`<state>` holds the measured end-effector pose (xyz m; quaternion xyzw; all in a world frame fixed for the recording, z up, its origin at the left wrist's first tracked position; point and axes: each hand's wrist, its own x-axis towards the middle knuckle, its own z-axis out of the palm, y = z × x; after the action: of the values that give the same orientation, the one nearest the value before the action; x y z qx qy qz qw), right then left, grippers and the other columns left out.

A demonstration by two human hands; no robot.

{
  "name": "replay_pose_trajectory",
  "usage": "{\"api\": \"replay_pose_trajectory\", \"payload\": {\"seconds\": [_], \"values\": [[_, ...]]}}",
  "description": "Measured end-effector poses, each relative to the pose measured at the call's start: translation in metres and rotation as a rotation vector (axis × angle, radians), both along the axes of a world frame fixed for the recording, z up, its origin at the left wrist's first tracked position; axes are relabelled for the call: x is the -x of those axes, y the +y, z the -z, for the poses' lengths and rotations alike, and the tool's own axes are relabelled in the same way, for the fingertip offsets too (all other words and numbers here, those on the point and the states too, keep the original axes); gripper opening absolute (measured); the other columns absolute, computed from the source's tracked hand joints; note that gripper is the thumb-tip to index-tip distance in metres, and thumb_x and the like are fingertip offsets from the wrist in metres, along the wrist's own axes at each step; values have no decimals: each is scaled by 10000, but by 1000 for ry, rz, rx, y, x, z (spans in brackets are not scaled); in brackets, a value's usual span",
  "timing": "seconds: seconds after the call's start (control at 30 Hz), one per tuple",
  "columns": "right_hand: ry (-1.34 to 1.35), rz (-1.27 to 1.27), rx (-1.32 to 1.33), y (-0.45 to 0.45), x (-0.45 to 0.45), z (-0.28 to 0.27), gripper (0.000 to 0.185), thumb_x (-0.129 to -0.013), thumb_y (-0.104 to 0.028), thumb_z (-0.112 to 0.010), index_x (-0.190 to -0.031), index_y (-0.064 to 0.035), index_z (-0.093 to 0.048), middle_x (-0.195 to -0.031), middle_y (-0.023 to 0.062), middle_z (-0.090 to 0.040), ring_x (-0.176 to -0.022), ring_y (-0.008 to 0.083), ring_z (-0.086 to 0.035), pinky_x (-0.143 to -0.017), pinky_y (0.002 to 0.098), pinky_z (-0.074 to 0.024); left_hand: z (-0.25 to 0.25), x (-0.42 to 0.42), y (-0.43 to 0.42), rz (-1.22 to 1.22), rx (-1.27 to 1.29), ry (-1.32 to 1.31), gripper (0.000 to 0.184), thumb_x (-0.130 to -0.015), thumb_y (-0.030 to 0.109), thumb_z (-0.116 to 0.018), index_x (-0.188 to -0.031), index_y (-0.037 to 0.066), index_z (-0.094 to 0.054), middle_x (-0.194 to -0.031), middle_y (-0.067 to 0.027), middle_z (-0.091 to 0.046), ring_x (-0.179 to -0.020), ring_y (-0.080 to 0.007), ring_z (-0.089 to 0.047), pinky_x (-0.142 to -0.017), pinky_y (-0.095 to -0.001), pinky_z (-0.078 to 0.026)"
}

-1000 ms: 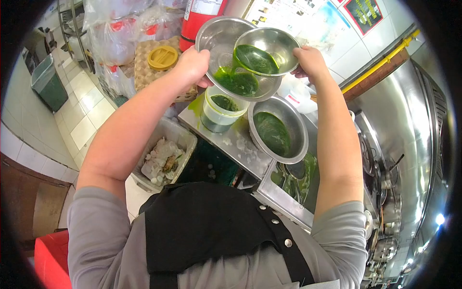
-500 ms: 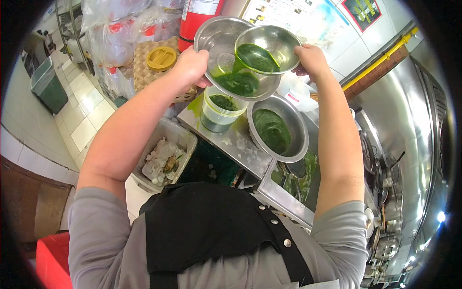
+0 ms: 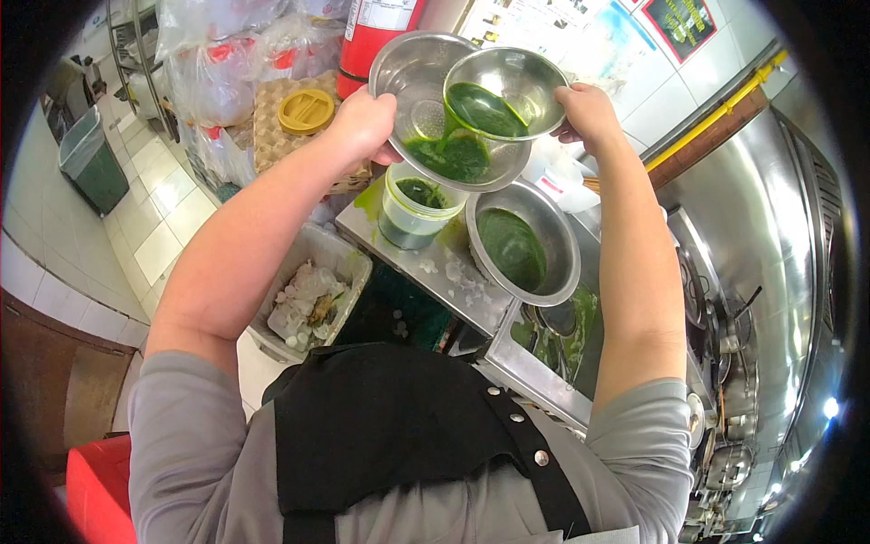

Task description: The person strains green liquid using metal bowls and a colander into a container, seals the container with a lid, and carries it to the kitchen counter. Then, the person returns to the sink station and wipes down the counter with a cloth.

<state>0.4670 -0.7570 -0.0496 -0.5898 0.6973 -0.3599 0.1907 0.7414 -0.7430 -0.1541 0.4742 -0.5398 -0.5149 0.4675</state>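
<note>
My left hand [image 3: 364, 127] grips the rim of a wide metal bowl [image 3: 399, 77], tilted above the counter; a dotted patch on its base may be small holes. Closed on the edge of a smaller metal bowl [image 3: 535, 77], my right hand [image 3: 580, 113] tips it over the wide one. Green liquid [image 3: 485, 107] runs from the smaller bowl and pools in the wide bowl. Just below stands a clear plastic tub [image 3: 412, 213] with green stuff inside. Beside it, another metal bowl [image 3: 571, 258] holds more green liquid [image 3: 512, 245].
Green spills mark the metal counter [image 3: 480, 304]. Under its left end is a waste bin [image 3: 358, 267] with scraps. A yellow lid [image 3: 305, 111] lies on egg trays [image 3: 267, 145], near a red fire extinguisher [image 3: 358, 54]. Ladles [image 3: 557, 317] sit in a green-smeared basin; stoves line the right.
Green liquid keeps flowing from the smaller bowl into the wide one. Its level in the smaller bowl looks slightly lower. Both hands stay nearly in place.
</note>
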Motion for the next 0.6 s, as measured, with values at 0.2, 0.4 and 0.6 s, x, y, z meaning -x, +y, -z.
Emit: {"api": "replay_pose_trajectory", "payload": {"seconds": [0.2,0.4,0.6], "values": [[36,-7,0,-3,3,-1,217,-838,-198,-523,-881,-2,-605,-691,110,-630,-535,194,-634,-470,306,-500,-5,-1,3,19,-9,-16,388,-905,212,-361,-1204,-6,-481,-869,-133,-660,-580,-171,-637,-447,-280,-521],[72,1,7,0,0,-5,217,-838,-191,-514,-870,1,-610,-691,109,-630,-538,189,-631,-470,305,-492,-6,1,5,16,-20,3,397,-911,216,-360,-1220,-5,-475,-879,-131,-662,-592,-172,-641,-451,-276,-525],[72,-1,29,-1,2,-5,226,-829,-178,-512,-853,23,-614,-702,126,-639,-550,194,-647,-460,306,-499,-5,0,3,27,-12,-19,398,-911,216,-357,-1223,-4,-470,-882,-134,-660,-585,-173,-638,-446,-278,-523]]}}
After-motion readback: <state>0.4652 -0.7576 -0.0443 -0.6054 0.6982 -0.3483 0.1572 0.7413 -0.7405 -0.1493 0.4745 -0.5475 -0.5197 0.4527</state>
